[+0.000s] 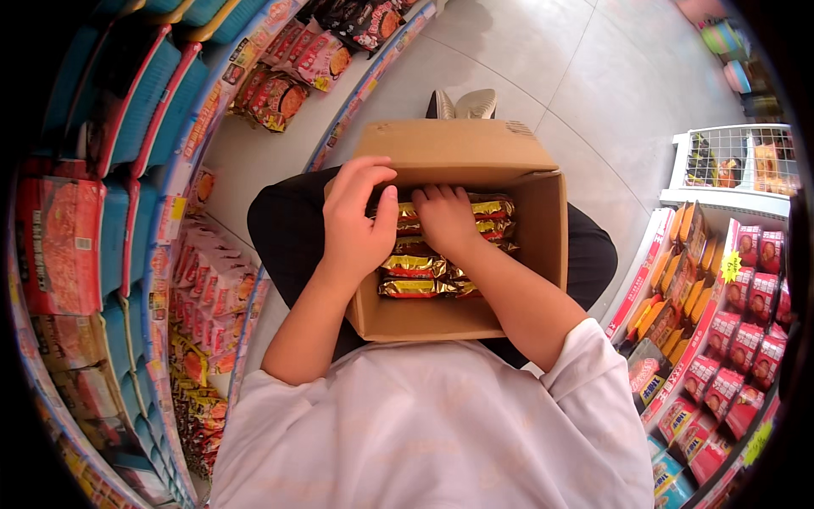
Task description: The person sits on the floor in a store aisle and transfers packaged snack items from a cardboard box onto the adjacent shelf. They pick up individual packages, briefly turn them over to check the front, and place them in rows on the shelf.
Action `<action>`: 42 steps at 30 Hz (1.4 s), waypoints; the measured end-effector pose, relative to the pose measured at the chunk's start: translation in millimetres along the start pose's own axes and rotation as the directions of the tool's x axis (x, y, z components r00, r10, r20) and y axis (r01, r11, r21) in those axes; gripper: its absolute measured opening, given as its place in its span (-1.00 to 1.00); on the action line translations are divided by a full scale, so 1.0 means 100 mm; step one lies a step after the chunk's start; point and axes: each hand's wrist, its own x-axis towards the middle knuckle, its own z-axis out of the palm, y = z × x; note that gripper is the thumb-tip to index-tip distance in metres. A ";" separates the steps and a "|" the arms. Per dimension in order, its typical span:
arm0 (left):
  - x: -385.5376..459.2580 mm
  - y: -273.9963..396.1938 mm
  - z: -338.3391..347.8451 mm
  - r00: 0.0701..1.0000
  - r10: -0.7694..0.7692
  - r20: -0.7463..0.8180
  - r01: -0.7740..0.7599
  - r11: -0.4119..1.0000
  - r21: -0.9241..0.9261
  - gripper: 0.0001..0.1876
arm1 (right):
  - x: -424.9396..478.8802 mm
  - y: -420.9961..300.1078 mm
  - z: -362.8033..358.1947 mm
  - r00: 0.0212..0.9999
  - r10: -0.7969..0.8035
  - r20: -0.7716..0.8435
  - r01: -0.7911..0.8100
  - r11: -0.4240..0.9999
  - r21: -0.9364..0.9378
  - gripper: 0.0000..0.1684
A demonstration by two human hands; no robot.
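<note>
An open cardboard box [458, 143] rests in front of me between my bent legs, its far flap raised. Inside lie several shiny gold, yellow and red food packets [414, 266] in rows. My left hand [362, 213] is at the box's left side with thumb and fingers apart, and nothing shows in it. My right hand [445, 216] reaches down into the box onto the packets near the far wall. Its fingertips are partly hidden among them, so whether it grips one cannot be told.
Left of me, a shelf edge [372, 79] borders noodle packets [276, 102] and pink packets [219, 280]. Blue trays [149, 108] stand farther left. At right are racks with red cups [725, 382] and a white wire basket [741, 159]. Shoes [474, 105] show beyond the box.
</note>
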 end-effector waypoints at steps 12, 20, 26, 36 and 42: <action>-0.11 -0.09 -0.02 0.984 -0.172 0.045 0.171 0.849 -0.500 -0.71 | 0.13 0.41 -1.36 0.918 0.137 0.372 -0.390 0.487 0.781 -0.52; -0.18 0.19 0.08 0.870 -0.462 0.170 0.404 0.473 -0.782 -0.52 | 0.17 0.39 -1.55 0.903 0.275 0.330 -0.343 0.000 0.939 -0.50; -0.21 0.19 0.11 0.738 -0.562 0.374 0.591 0.271 -0.759 -0.48 | 0.17 0.21 -1.43 0.839 0.374 0.396 -0.334 -0.219 0.917 -0.60; -0.10 0.29 0.14 0.745 -0.563 0.358 0.627 0.408 -0.664 -0.55 | 0.15 0.08 -1.30 0.846 0.410 0.341 -0.306 -0.151 0.940 -0.69; -0.09 0.26 0.12 0.750 -0.549 0.369 0.620 0.390 -0.680 -0.57 | 0.16 0.08 -1.37 0.829 0.408 0.382 -0.349 -0.157 0.924 -0.65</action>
